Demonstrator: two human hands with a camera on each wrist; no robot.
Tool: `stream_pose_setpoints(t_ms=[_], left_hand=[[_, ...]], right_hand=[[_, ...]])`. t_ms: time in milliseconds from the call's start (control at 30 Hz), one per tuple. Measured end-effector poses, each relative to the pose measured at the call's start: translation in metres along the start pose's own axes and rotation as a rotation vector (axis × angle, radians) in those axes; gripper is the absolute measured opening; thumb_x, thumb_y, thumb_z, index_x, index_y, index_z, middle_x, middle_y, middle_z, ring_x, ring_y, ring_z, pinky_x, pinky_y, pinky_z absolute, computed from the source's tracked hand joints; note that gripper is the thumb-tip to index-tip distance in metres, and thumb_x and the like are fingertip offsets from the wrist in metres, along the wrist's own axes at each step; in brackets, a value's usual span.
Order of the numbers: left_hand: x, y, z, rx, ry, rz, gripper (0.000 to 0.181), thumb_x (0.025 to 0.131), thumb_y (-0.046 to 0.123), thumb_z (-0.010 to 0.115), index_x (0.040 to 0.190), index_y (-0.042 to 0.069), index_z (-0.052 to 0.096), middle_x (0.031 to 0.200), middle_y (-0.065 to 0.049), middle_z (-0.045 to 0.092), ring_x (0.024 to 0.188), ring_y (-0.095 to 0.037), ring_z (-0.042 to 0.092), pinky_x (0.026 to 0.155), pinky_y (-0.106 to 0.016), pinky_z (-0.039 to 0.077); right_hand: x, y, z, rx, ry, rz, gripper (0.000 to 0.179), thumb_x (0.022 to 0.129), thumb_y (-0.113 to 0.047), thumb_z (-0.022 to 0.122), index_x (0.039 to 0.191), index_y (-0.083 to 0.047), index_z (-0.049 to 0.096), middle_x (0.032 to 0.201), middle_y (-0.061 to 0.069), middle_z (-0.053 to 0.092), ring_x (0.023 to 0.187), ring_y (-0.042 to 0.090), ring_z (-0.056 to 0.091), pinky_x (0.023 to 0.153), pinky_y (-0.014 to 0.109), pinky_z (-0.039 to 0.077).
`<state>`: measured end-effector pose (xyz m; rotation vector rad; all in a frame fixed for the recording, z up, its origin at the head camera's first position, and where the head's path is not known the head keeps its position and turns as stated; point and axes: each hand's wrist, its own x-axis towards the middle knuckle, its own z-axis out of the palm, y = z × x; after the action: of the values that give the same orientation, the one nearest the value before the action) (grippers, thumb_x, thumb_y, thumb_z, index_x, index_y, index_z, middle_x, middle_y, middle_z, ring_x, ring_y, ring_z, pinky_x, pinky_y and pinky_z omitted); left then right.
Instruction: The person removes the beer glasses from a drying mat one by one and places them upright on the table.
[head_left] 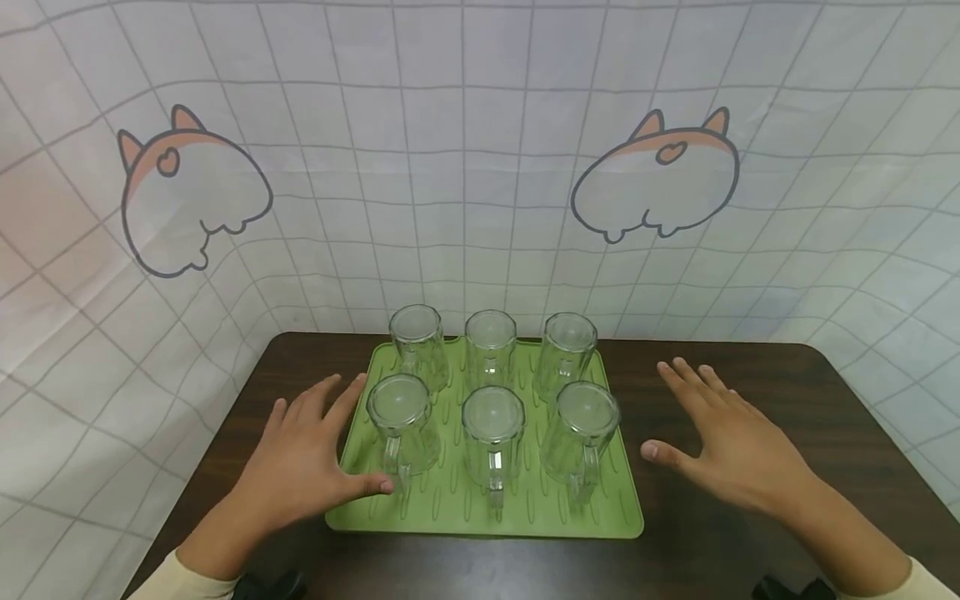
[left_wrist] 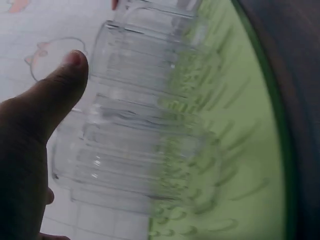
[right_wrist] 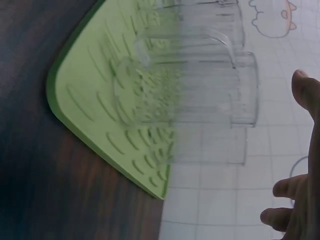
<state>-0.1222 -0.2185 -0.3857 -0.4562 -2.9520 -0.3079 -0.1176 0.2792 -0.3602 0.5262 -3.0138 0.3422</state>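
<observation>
Several clear glass mugs stand upright in two rows on a green ridged mat [head_left: 517, 521]. The front row holds a left mug [head_left: 411, 425], a middle mug [head_left: 492, 433] and a right mug [head_left: 579, 433], their handles toward me. My left hand [head_left: 303, 458] hovers at the mat's left side, fingers spread, its thumb overlapping the mat near the front left mug. Off the mat's right side, my right hand [head_left: 731, 446] is held over the table with fingers extended and thumb apart. Neither hand holds anything. In the right wrist view, a mug [right_wrist: 200, 90] stands beyond the fingers.
The mat lies on a dark wood table [head_left: 750, 375]. Behind and at both sides hangs a white grid-patterned curtain [head_left: 465, 167] with cartoon animal prints. The back row of mugs, including a back middle mug [head_left: 491, 346], stands near the table's far edge.
</observation>
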Motion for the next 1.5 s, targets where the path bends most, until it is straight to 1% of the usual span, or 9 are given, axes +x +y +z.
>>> stream_pose_setpoints(t_ms=[100,333,533,633,867,1133,1300,1433,1500], left_hand=[[-0.007,-0.005,0.008,-0.001,-0.002,-0.014,0.132,0.062,0.089,0.071,0.164,0.017,0.028,0.153,-0.026,0.040,0.136,-0.049,0.041,0.107,-0.076,0.023],[-0.023,-0.014,0.031,-0.010,-0.026,-0.024,0.130,0.061,0.089,0.073,0.159,0.010,0.038,0.146,-0.023,0.049,0.133,-0.046,0.046,0.103,-0.077,0.029],[-0.030,-0.020,0.046,-0.014,-0.074,-0.060,0.129,0.060,0.092,0.069,0.156,0.009,0.042,0.149,-0.020,0.048,0.141,-0.048,0.038,0.099,-0.085,0.021],[-0.032,-0.022,0.049,-0.037,-0.095,-0.079,0.128,0.061,0.092,0.068,0.156,0.011,0.042,0.152,-0.020,0.046,0.144,-0.050,0.033,0.099,-0.086,0.017],[-0.034,-0.027,0.055,-0.068,-0.116,-0.099,0.125,0.062,0.091,0.069,0.157,0.015,0.042,0.155,-0.020,0.043,0.144,-0.051,0.030,0.100,-0.085,0.017],[-0.038,-0.030,0.064,-0.076,-0.146,-0.121,0.128,0.061,0.092,0.068,0.155,0.008,0.044,0.154,-0.022,0.044,0.143,-0.053,0.030,0.100,-0.085,0.018],[-0.037,-0.031,0.067,-0.078,-0.190,-0.141,0.133,0.059,0.093,0.068,0.153,0.001,0.044,0.154,-0.025,0.042,0.143,-0.055,0.029,0.100,-0.084,0.019],[-0.038,-0.032,0.067,-0.085,-0.206,-0.147,0.134,0.059,0.093,0.067,0.153,0.000,0.044,0.155,-0.025,0.041,0.143,-0.055,0.029,0.101,-0.083,0.020],[-0.038,-0.032,0.067,-0.084,-0.209,-0.148,0.134,0.059,0.094,0.067,0.153,0.001,0.044,0.155,-0.025,0.041,0.143,-0.055,0.029,0.101,-0.083,0.020]], right_hand=[[-0.002,-0.001,0.007,0.025,0.024,0.005,0.101,0.093,-0.063,0.065,0.166,-0.017,0.013,0.167,0.015,0.022,0.149,0.046,0.025,0.104,0.070,0.033],[-0.007,-0.006,0.024,0.103,0.074,0.014,0.096,0.093,-0.060,0.068,0.166,-0.022,0.019,0.165,0.012,0.031,0.142,0.046,0.039,0.090,0.069,0.045],[-0.015,-0.010,0.041,0.174,0.079,0.041,0.089,0.094,-0.055,0.070,0.165,-0.027,0.024,0.157,0.018,0.043,0.132,0.049,0.049,0.081,0.069,0.049],[-0.018,-0.012,0.049,0.199,0.086,0.052,0.088,0.093,-0.054,0.071,0.164,-0.027,0.027,0.152,0.021,0.047,0.129,0.050,0.051,0.082,0.070,0.049],[-0.020,-0.017,0.059,0.236,0.097,0.043,0.083,0.094,-0.053,0.071,0.161,-0.022,0.034,0.150,0.021,0.049,0.130,0.048,0.051,0.087,0.069,0.048],[-0.021,-0.021,0.072,0.295,0.128,0.030,0.076,0.093,-0.049,0.074,0.153,-0.013,0.046,0.145,0.018,0.055,0.126,0.045,0.056,0.089,0.067,0.049],[-0.019,-0.023,0.081,0.369,0.152,-0.013,0.064,0.093,-0.041,0.077,0.144,-0.010,0.055,0.136,0.010,0.063,0.114,0.035,0.065,0.086,0.058,0.053],[-0.019,-0.024,0.085,0.418,0.173,-0.057,0.052,0.093,-0.034,0.079,0.136,-0.011,0.061,0.128,0.000,0.066,0.105,0.024,0.067,0.085,0.051,0.055],[-0.019,-0.026,0.085,0.458,0.169,-0.073,0.048,0.092,-0.031,0.080,0.133,-0.013,0.062,0.125,-0.002,0.066,0.101,0.022,0.068,0.085,0.048,0.056]])
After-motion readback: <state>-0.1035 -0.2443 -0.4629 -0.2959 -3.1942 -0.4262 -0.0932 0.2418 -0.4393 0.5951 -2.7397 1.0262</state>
